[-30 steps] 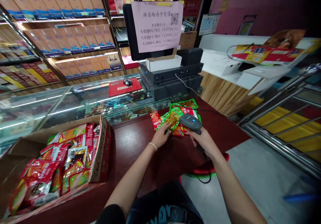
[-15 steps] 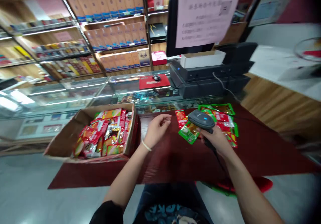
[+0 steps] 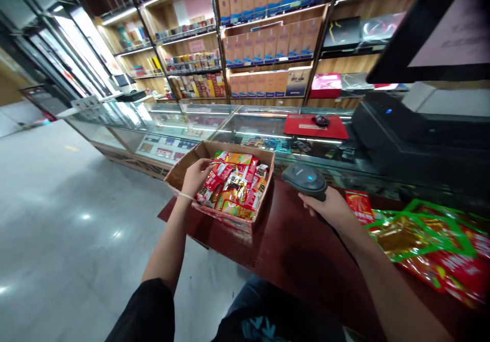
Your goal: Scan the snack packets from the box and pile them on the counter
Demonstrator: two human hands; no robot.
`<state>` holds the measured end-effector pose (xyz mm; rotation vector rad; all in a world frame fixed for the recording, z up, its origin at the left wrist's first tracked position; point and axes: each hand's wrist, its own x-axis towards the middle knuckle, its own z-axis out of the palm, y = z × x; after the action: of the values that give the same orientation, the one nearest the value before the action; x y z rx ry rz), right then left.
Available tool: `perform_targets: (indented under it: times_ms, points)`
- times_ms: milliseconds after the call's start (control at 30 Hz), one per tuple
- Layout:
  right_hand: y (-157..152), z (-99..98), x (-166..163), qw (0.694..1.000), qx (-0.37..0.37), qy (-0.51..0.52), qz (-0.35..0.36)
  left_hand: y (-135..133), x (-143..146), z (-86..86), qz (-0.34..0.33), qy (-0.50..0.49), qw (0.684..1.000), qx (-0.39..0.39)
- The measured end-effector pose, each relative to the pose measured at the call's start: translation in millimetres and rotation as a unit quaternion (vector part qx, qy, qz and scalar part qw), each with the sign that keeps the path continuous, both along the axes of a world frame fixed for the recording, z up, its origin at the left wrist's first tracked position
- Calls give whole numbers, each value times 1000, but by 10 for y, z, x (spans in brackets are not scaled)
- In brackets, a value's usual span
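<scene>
My left hand [image 3: 196, 179] reaches over the left side of an open cardboard box [image 3: 225, 223], its fingers pinched together at the edge of a red snack packet [image 3: 215, 176]. More shiny red, green and orange packets fill the box. My right hand [image 3: 329, 205] is wrapped round the handle of a dark barcode scanner [image 3: 304, 179], whose blue light is on. The scanner is held above the dark red tabletop, right of the box, with its cable trailing down beneath my forearm. Right of that hand lie a small red packet [image 3: 360, 206] and a pile of green-edged packets [image 3: 409, 235].
Behind the table [image 3: 275, 252] runs a glass display counter [image 3: 245, 122] with a red mat [image 3: 296, 126] and a mouse [image 3: 320, 121] on it. A black monitor and till unit [image 3: 398, 138] stand at the right. Shelves of boxes [image 3: 273, 46] line the back wall.
My left hand has gone from above the tabletop to the packets in the box. The scanner has moved left, away from the packet pile. The view has swung left.
</scene>
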<state>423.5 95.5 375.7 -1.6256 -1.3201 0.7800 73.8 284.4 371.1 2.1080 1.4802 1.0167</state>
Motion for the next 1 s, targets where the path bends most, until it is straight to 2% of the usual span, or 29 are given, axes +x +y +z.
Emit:
perform_targets:
  times_ms: [67, 167, 300, 367, 467, 567, 633, 700, 767, 867, 933, 1000]
  points:
    - [141, -15, -124, 1000, 1, -18, 17, 142, -224, -93, 22, 42, 999, -17]
    - [336, -79, -266, 999, 2, -26, 44, 281, -375, -271, 29, 112, 992, -45]
    - [519, -136, -410, 997, -6, -13, 75, 350, -323, -516, -43, 199, 979, -21]
    - [565, -135, -469, 996, -9, -8, 84, 348, -263, -605, -61, 248, 966, -52]
    - [592, -122, -528, 996, -4, 3, 91, 325, -196, -651, -65, 287, 947, -130]
    - [593, -108, -555, 996, -5, 9, 90, 283, -154, -585, -119, 288, 944, -109]
    - [585, -89, -565, 996, -10, 12, 85, 240, -126, -502, -156, 262, 950, -70]
    - [567, -60, -570, 996, -14, 15, 81, 189, -104, -411, -158, 218, 962, -45]
    - [536, -28, -565, 997, -16, 20, 78, 138, -100, -322, -120, 164, 979, -27]
    - [462, -4, -524, 997, -15, 18, 68, 65, -114, -206, -11, 53, 998, 10]
    - [406, -14, -471, 998, -10, 15, 59, 8, -85, -142, 43, -62, 997, 20]
    - [350, -43, -405, 998, -3, 17, 52, -68, 17, -90, 40, -209, 977, -23]
